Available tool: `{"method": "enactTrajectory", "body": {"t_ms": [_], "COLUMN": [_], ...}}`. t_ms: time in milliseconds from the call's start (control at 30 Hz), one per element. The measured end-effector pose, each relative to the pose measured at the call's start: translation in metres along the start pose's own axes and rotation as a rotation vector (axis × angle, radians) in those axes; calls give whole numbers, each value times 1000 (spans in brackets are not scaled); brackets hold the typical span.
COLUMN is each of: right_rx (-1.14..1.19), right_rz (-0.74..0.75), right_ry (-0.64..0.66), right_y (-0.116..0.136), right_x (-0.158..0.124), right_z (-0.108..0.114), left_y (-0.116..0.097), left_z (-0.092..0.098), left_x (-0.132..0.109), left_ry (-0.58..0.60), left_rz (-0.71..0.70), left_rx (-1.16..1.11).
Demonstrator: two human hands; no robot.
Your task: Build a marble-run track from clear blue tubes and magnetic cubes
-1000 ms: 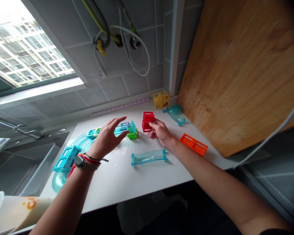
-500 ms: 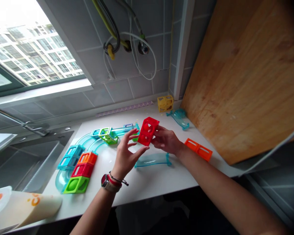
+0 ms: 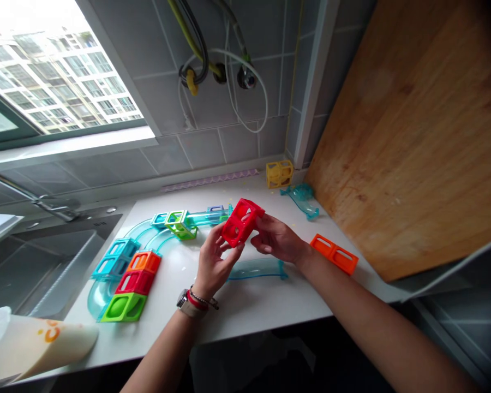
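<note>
Above the counter, a red open-frame toy block (image 3: pixel 239 221) with two cells is held tilted between my hands. My left hand (image 3: pixel 215 262) grips its lower left end with thumb and fingers. At its upper right corner, my right hand (image 3: pixel 281 239) pinches the edge with fingers curled. Below them lies a clear blue track piece (image 3: pixel 257 269), partly covered by my left hand. To the left stands a blue curved track (image 3: pixel 141 234) joined to a green frame block (image 3: pixel 180 225), blue blocks (image 3: pixel 115 259) and a row of orange, red and green blocks (image 3: pixel 137 281).
An orange block (image 3: pixel 334 254) lies right of my right forearm. Near the wall sit a yellow block (image 3: pixel 280 173) and a teal track piece (image 3: pixel 301 200). A wooden board (image 3: pixel 413 136) leans at right. At left are a sink (image 3: pixel 57 267) and a white cup (image 3: pixel 45 344).
My left hand has closed onto the red block, its fingers spread beside it before. The block has shifted slightly left and turned. My right hand keeps hold of its right side.
</note>
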State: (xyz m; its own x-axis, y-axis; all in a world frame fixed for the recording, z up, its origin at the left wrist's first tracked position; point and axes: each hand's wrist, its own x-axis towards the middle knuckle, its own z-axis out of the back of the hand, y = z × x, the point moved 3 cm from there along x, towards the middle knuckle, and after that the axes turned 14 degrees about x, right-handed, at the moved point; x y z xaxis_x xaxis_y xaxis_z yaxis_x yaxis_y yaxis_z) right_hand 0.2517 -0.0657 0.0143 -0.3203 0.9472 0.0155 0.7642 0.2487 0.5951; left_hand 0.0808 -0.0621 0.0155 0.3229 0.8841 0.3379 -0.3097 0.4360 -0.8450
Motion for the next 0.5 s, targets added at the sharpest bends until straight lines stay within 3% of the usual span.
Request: {"method": "enactTrajectory", "body": {"t_ms": [267, 500], "right_rx": [-209, -358], "right_rz": [39, 182], "right_ry": [20, 26], "right_y": [-7, -5], "right_x": [-1, 2], "right_z": [2, 2], "left_y": [10, 9], "left_z": [6, 2], "left_x": [-5, -5], "left_ry": [-32, -55], "left_rz": [41, 47], "left_rx": [27, -64]}}
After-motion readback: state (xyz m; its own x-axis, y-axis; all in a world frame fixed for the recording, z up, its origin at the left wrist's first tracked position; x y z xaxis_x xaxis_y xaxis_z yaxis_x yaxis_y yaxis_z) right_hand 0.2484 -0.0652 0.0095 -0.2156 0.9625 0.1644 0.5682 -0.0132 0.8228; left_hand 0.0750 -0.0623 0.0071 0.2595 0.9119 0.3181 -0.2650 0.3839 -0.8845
